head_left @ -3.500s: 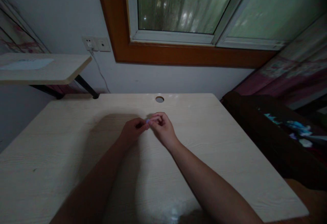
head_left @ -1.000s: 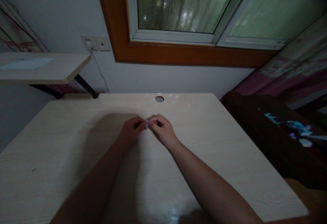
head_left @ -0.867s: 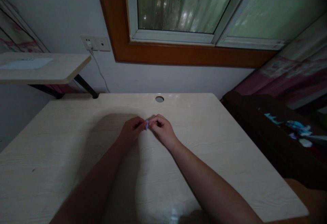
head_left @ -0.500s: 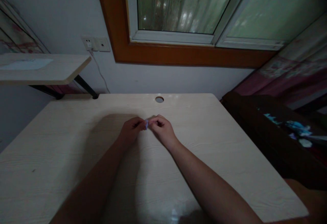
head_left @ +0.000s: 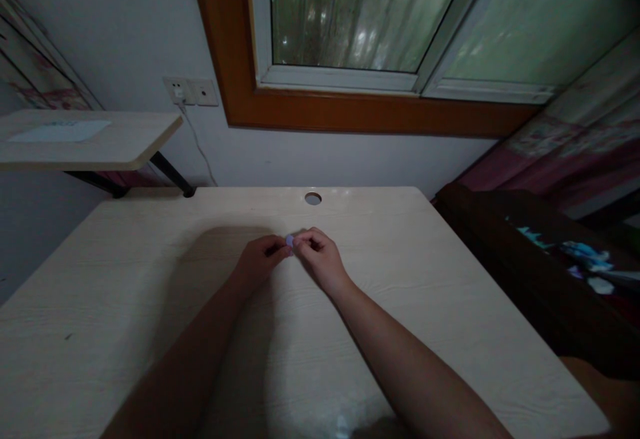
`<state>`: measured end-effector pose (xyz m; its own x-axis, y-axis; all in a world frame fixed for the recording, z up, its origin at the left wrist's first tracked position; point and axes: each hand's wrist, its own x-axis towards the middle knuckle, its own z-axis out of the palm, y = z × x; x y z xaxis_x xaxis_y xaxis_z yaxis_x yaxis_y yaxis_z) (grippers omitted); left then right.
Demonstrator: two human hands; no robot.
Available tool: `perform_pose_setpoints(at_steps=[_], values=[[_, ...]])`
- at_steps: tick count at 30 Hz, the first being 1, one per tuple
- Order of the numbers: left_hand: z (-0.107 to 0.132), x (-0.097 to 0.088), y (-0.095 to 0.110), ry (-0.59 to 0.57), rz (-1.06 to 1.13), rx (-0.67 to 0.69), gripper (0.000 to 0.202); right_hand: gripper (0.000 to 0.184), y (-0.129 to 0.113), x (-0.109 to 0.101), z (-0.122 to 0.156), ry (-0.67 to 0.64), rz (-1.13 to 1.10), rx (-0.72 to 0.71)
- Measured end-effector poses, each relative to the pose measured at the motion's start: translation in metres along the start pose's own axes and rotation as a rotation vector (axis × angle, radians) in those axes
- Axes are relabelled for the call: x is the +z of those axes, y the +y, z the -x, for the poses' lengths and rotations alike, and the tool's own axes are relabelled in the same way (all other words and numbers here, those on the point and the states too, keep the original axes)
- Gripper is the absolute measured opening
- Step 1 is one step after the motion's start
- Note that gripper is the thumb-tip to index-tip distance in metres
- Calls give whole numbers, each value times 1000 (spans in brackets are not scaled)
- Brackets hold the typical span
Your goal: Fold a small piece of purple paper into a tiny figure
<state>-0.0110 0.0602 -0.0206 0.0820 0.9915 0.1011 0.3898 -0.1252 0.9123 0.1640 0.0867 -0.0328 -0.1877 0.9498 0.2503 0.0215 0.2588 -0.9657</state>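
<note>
Between my two hands, over the pale wooden desk (head_left: 425, 279), is a small light-purple piece (head_left: 289, 241); it is too small for me to tell its kind. My left hand (head_left: 261, 254) pinches its left side between thumb and forefinger. From the other side, my right hand (head_left: 319, 252) also pinches it, thumb and forefinger pressed together. The fingertips cover part of the piece. Both forearms reach in from the bottom of the view.
Behind the hands, a round cable hole (head_left: 313, 199) opens near the desk's back edge. A raised shelf (head_left: 145, 135) with a paper sheet (head_left: 63, 131) stands at left. A white cord (head_left: 200, 145) runs down from the wall socket. Dark furniture (head_left: 490, 252) with blue items adjoins the right side.
The purple piece shows more of its face between the fingertips, and the left fingers have shifted slightly. Both hands keep their pinch. The whole view has moved a little.
</note>
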Motion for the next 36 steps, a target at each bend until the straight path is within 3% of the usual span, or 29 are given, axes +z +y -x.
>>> perform_pose_setpoints(at_steps=[7, 15, 31, 36], values=[[-1, -1, -4, -1, 22, 14, 27, 16, -3, 1, 1, -38, 16, -31], [-2, 0, -2, -46, -16, 25, 27, 18, 1, 1, 0, 4, 13, -33], [-1, 1, -4, -22, -8, 7, 21, 20, 4, 0, -1, 52, -18, 9], [-1, 1, -2, -15, 18, 0, 19, 22, 2, 2, 0, 24, -103, 83]])
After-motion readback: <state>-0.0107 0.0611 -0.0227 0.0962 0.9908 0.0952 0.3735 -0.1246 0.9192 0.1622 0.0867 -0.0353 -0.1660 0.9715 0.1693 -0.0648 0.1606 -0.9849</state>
